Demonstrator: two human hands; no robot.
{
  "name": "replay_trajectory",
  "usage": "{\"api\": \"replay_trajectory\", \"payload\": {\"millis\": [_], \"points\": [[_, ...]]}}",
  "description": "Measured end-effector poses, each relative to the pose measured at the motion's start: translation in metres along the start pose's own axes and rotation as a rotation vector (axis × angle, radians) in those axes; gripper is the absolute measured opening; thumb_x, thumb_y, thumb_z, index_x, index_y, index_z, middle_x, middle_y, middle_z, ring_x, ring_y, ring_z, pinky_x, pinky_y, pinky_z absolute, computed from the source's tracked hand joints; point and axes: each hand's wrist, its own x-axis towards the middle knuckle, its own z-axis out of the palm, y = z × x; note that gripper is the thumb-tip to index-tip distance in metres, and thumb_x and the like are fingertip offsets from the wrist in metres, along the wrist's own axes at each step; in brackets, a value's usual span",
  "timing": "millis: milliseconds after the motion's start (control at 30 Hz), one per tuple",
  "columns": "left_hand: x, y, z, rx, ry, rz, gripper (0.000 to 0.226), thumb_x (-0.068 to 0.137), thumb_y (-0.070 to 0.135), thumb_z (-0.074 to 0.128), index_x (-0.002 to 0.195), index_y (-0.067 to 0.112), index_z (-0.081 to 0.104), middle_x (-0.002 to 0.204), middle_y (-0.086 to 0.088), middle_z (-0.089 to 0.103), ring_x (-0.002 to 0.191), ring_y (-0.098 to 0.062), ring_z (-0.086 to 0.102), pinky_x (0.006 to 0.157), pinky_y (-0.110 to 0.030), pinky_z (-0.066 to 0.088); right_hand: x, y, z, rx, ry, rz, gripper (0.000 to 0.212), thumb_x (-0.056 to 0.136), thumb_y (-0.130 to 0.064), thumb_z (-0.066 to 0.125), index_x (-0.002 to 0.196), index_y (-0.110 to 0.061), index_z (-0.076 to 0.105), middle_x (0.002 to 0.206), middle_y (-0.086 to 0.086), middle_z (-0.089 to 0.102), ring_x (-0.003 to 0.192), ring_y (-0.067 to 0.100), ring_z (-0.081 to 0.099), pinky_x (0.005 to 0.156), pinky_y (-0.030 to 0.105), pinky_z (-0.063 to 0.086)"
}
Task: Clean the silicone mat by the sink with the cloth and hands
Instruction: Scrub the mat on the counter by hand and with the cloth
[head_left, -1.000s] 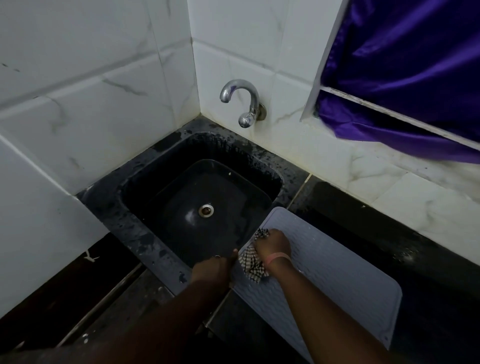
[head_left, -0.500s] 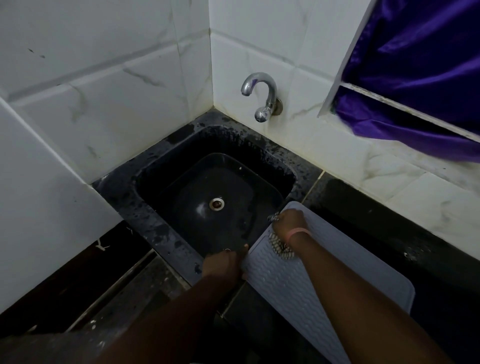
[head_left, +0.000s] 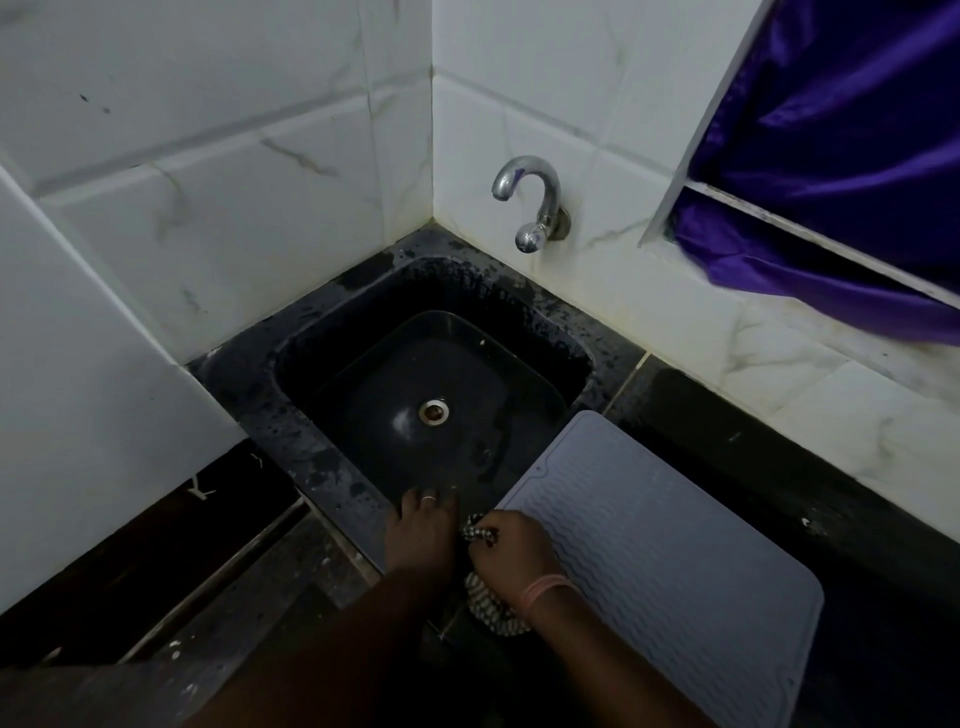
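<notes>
Head camera, looking down at the corner where my black sink sits in the dark countertop. My right hand is at the near left corner of the grey silicone mat, fingers curled tight around the checked black-and-white cloth. A small bunch of the cloth pokes out past my knuckles toward the sink, and a larger fold hangs out below my wrist, over the mat's edge. A pink band circles that wrist.

My left hand lies flat on the sink's front rim, just beside the right hand. Its fingers are straight and close together, tips reaching over the lip toward the basin, and they hold nothing. There is a thin ring on one finger.

The mat lies flat on the countertop to the right of the sink, its ribbed wavy surface facing up, its far left corner overlapping the sink's rim. The basin's metal drain shows in the middle. A chrome tap comes out of the white marbled wall tiles behind the sink, and purple curtain fabric hangs in the window opening at the upper right.
</notes>
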Motion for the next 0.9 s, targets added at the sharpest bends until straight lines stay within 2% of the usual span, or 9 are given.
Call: {"api": "replay_trajectory", "payload": {"millis": [133, 200, 267, 333, 400, 533, 700, 800, 900], "points": [[0.001, 0.002, 0.0, -0.1, -0.083, 0.017, 0.064, 0.094, 0.04, 0.052, 0.154, 0.03, 0.03, 0.152, -0.005, 0.038, 0.143, -0.031, 0.027, 0.113, -0.049, 0.031, 0.018, 0.025, -0.026, 0.087, -0.01, 0.221, 0.031, 0.085, -0.043, 0.063, 0.073, -0.015, 0.07, 0.07, -0.003, 0.069, 0.067, 0.01, 0.065, 0.068, 0.027, 0.055], [0.004, 0.006, 0.0, -0.202, -0.079, -0.031, 0.05, 0.094, 0.036, 0.054, 0.144, 0.032, 0.046, 0.142, -0.005, 0.047, 0.135, -0.03, 0.039, 0.109, -0.05, 0.038, 0.023, 0.038, -0.034, 0.128, 0.168, 0.207, 0.029, 0.088, -0.043, 0.063, 0.075, -0.018, 0.068, 0.074, -0.003, 0.068, 0.071, 0.012, 0.066, 0.072, 0.032, 0.056], [0.01, 0.008, 0.003, -0.32, -0.017, -0.083, 0.035, 0.094, 0.033, 0.052, 0.128, 0.036, 0.06, 0.127, -0.001, 0.059, 0.119, -0.024, 0.055, 0.099, -0.046, 0.049, 0.024, 0.04, -0.032, 0.11, 0.288, 0.102, 0.012, 0.091, -0.03, 0.061, 0.093, -0.023, 0.071, 0.092, -0.004, 0.068, 0.087, 0.013, 0.065, 0.083, 0.034, 0.056], [0.012, 0.009, 0.002, -0.458, 0.014, -0.084, 0.026, 0.092, 0.036, 0.055, 0.112, 0.041, 0.07, 0.111, 0.007, 0.07, 0.103, -0.016, 0.066, 0.087, -0.037, 0.055, 0.022, 0.034, -0.021, 0.034, 0.216, -0.05, 0.029, 0.089, -0.014, 0.058, 0.113, -0.024, 0.07, 0.113, -0.004, 0.061, 0.104, 0.012, 0.059, 0.099, 0.03, 0.048], [0.009, 0.01, 0.0, -0.515, 0.001, -0.066, 0.02, 0.09, 0.032, 0.06, 0.099, 0.037, 0.077, 0.098, 0.009, 0.075, 0.089, -0.01, 0.07, 0.08, -0.029, 0.056, 0.016, 0.028, -0.007, -0.048, 0.15, -0.178, 0.036, 0.086, -0.01, 0.057, 0.118, -0.02, 0.069, 0.122, 0.001, 0.058, 0.111, 0.016, 0.055, 0.104, 0.025, 0.04], [0.004, 0.011, 0.0, -0.467, -0.021, -0.092, 0.02, 0.088, 0.015, 0.063, 0.088, 0.026, 0.079, 0.093, 0.004, 0.075, 0.079, -0.012, 0.067, 0.073, -0.023, 0.05, -0.002, 0.031, -0.003, -0.02, 0.143, -0.246, 0.035, 0.086, -0.016, 0.06, 0.12, -0.02, 0.068, 0.118, 0.003, 0.067, 0.108, 0.018, 0.062, 0.094, 0.021, 0.043], [0.0, 0.007, 0.007, -0.45, -0.028, -0.117, 0.028, 0.084, 0.012, 0.067, 0.066, 0.033, 0.072, 0.08, 0.01, 0.074, 0.075, -0.009, 0.069, 0.075, -0.03, 0.058, -0.023, 0.054, -0.019, -0.013, 0.014, -0.206, 0.042, 0.08, -0.026, 0.068, 0.119, -0.034, 0.054, 0.111, -0.002, 0.07, 0.101, 0.016, 0.065, 0.085, 0.028, 0.052], [-0.006, 0.01, 0.012, -0.421, 0.04, -0.079, 0.024, 0.083, 0.017, 0.07, 0.074, 0.038, 0.064, 0.089, 0.009, 0.073, 0.085, -0.013, 0.068, 0.08, -0.032, 0.056, -0.034, 0.064, -0.017, -0.032, -0.003, -0.229, 0.042, 0.076, -0.022, 0.067, 0.117, -0.031, 0.058, 0.107, 0.001, 0.07, 0.098, 0.018, 0.065, 0.079, 0.025, 0.049], [-0.015, 0.017, 0.009, -0.359, 0.094, -0.052, 0.015, 0.085, 0.027, 0.068, 0.093, 0.039, 0.072, 0.099, 0.007, 0.073, 0.091, -0.016, 0.068, 0.082, -0.036, 0.056, -0.037, 0.068, -0.017, -0.041, 0.005, -0.231, 0.041, 0.076, -0.022, 0.069, 0.115, -0.029, 0.059, 0.107, 0.002, 0.07, 0.096, 0.02, 0.065, 0.074, 0.021, 0.044]]}}
